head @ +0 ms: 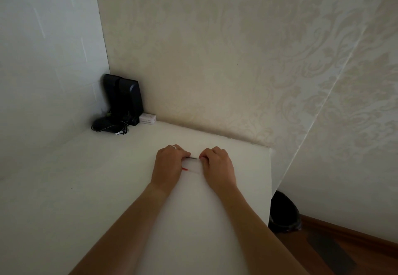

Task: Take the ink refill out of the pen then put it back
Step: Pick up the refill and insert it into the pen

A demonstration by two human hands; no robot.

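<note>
Both hands rest curled on the white table (86, 188). The left hand (169, 162) and right hand (217, 164) each pinch one end of a thin dark ink refill (193, 158) bridging the gap between them, grip narrow. A red-ended pen piece (185, 169) lies just beneath. The small box (147, 118) by the black speakers (125, 100) carries print too small to read.

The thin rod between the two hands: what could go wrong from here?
1. The thin rod, pinched by the left hand and right hand, could bend if pushed off-line.
2. The red-tipped piece lies loose under the hands and might roll away.
3. The table edge is close, so a dropped part could fall.
</note>
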